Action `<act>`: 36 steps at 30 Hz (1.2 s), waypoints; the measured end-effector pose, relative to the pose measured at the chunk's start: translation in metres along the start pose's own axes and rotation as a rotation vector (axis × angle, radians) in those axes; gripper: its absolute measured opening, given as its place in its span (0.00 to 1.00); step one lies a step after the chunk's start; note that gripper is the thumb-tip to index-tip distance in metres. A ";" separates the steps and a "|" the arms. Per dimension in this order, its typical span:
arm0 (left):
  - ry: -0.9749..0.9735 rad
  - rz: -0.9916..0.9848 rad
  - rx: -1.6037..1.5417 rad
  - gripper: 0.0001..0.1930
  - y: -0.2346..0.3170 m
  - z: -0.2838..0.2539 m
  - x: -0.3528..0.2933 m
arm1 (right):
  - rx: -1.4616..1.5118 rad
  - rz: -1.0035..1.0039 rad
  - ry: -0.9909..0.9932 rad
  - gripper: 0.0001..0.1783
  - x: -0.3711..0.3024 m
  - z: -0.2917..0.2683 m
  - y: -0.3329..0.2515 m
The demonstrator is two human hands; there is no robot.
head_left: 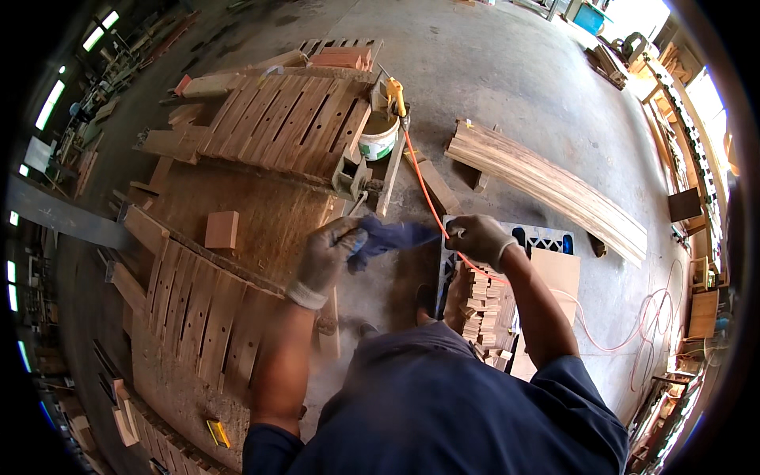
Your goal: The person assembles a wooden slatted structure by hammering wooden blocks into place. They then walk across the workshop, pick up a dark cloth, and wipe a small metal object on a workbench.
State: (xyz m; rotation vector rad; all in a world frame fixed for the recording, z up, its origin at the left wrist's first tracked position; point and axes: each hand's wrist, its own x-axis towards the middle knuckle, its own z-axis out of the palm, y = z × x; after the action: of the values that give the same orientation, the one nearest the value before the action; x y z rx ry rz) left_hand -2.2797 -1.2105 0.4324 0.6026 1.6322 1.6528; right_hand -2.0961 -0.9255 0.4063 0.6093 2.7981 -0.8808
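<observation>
A dark blue cloth (396, 237) is stretched between my two hands in front of my body. Gloved in grey, my left hand (328, 253) is closed around the cloth's bunched left end. My right hand (479, 239), in a similar glove, pinches its other end. An orange air hose (424, 184) runs down behind the right hand, and I cannot tell whether they touch. Left of the cloth is a workbench (178, 198) with a small wooden block (222, 229) on it. Rows of slotted wooden boards (285, 119) lie along its far side, and more slotted boards (202, 313) along its near side.
A white bucket (380, 141) stands at the bench's corner, with a yellow-handled tool (396, 96) above it. Long planks (546, 186) lie on the floor to the right. A dark pallet (558, 240) beside me bears small wood pieces (481, 305) and cardboard (556, 273). Loose hose (653, 313) coils farther right.
</observation>
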 end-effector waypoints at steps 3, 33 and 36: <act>-0.167 0.007 0.171 0.13 0.020 0.004 0.008 | 0.319 -0.168 0.001 0.34 0.001 -0.001 -0.038; 0.578 0.311 0.585 0.11 -0.004 -0.103 0.027 | 1.136 0.151 -0.533 0.24 -0.039 0.077 -0.022; 0.613 0.218 0.709 0.11 -0.014 -0.135 0.027 | 1.048 0.173 -0.475 0.25 -0.047 0.059 -0.002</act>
State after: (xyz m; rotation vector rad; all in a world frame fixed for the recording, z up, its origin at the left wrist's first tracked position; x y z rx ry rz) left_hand -2.3969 -1.2777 0.4029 0.6598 2.7335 1.4564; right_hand -2.0536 -0.9771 0.3709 0.6051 1.6842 -2.0914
